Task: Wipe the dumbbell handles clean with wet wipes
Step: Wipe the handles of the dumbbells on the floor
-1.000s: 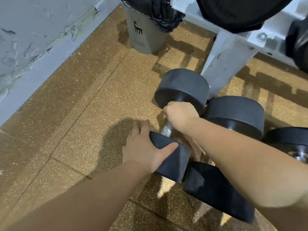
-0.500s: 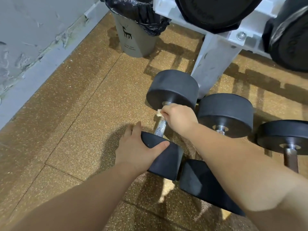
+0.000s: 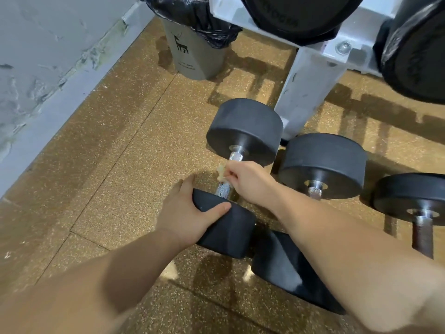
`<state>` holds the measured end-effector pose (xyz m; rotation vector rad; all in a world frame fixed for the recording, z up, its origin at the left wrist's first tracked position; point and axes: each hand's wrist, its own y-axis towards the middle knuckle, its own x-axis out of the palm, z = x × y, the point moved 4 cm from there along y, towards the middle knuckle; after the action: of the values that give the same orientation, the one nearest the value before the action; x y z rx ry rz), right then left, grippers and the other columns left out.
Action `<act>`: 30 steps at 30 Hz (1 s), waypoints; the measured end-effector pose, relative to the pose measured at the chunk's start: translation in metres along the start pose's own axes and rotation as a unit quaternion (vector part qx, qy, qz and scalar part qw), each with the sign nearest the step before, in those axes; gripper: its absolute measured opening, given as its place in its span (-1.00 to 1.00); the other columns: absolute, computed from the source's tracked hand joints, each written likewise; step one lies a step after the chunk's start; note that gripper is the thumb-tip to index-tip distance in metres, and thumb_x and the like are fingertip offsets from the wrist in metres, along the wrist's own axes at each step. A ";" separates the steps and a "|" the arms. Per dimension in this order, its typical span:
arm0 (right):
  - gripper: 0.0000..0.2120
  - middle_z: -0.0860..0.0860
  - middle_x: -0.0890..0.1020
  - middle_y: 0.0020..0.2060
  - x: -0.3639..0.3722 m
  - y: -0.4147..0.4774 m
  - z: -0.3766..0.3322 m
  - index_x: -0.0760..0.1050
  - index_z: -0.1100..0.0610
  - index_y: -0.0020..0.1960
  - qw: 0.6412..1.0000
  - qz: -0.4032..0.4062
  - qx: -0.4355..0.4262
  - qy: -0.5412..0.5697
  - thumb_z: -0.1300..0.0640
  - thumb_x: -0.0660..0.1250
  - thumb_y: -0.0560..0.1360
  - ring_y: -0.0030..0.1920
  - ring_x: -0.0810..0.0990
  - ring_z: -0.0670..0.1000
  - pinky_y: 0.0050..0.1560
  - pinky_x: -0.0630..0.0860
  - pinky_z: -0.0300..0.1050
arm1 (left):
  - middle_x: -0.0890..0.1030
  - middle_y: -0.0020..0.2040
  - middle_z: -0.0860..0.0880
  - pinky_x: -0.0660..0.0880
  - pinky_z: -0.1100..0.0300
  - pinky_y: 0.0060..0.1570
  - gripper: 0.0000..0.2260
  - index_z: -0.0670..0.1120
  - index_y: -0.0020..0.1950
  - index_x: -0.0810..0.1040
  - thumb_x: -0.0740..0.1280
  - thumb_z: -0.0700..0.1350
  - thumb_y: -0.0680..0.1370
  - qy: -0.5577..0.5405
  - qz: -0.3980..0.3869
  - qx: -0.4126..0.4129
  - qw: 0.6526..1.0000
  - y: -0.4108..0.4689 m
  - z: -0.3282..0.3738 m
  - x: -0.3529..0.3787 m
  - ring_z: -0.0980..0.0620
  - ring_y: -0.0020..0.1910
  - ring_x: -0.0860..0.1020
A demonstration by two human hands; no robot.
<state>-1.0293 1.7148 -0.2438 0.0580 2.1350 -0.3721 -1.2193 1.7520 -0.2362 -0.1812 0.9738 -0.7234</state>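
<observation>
Chrome handle [image 3: 223,189]: right hand [image 3: 249,182] pinches wipe [image 3: 220,171]; left hand [image 3: 189,214] holds weight [image 3: 232,233].

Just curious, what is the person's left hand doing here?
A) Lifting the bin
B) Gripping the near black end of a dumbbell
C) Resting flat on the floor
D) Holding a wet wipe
B: the left hand has its thumb and fingers curled round the near weight head, while the right hand holds the wet wipe at the handle.
</observation>
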 end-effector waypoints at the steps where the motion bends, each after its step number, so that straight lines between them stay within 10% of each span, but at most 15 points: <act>1: -0.91 -0.03 0.57 -0.23 -0.003 -0.007 -0.002 0.45 0.00 -0.10 1.000 -0.019 -0.004 0.005 0.12 0.24 0.59 -0.23 0.54 0.06 -0.20 0.48 -0.04 | 0.26 0.59 -0.01 0.28 -0.09 0.50 0.14 0.06 0.64 0.09 0.21 0.64 0.21 0.003 -0.002 0.002 1.000 -0.001 0.001 0.000 -0.07 0.54 0.26; 8: -0.92 -0.01 0.62 -0.18 -0.079 -0.073 -0.033 0.46 0.01 -0.02 0.971 0.068 0.148 0.177 0.09 0.22 0.63 -0.20 0.58 0.02 -0.18 0.50 -0.06 | 0.07 0.65 -0.12 0.10 -0.32 0.48 0.08 0.10 0.66 -0.14 0.06 0.66 0.32 0.195 -0.134 -0.084 0.968 -0.043 0.054 -0.036 -0.26 0.60 0.11; 12: -0.89 0.01 0.61 -0.15 -0.154 -0.122 -0.073 0.46 -0.01 -0.04 0.898 0.074 0.261 0.345 0.10 0.20 0.65 -0.28 0.63 -0.04 -0.21 0.53 -0.23 | 0.61 0.16 0.06 0.50 -0.06 0.22 -0.36 0.09 0.31 0.48 0.21 0.50 0.43 -0.017 -0.133 -0.110 0.985 -0.098 0.135 -0.089 -0.03 0.16 0.58; 18: -0.86 0.03 0.58 -0.30 -0.340 -0.204 -0.156 0.49 0.05 0.00 0.823 0.041 0.321 0.467 0.11 0.18 0.67 -0.26 0.57 0.02 -0.21 0.55 -0.09 | 0.67 -0.01 0.13 0.55 0.36 -0.19 -0.78 0.05 0.22 0.59 0.40 0.06 0.60 -0.236 -0.091 -0.105 0.962 -0.209 0.308 -0.211 0.13 -0.07 0.66; 30: -0.93 -0.04 0.65 -0.30 -0.585 -0.247 -0.278 0.60 0.06 -0.04 0.830 0.000 0.280 0.482 0.10 0.35 0.58 -0.32 0.57 -0.08 -0.40 0.48 -0.24 | 0.61 0.11 0.26 0.45 0.47 -0.09 -0.57 0.17 0.30 0.55 0.51 -0.15 0.50 -0.176 -0.053 0.068 0.981 -0.288 0.497 -0.406 0.29 -0.03 0.61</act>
<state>-0.9701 1.6180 0.4403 0.7193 2.9155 -1.1532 -1.0995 1.7066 0.4559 -0.2337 0.5789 -0.8207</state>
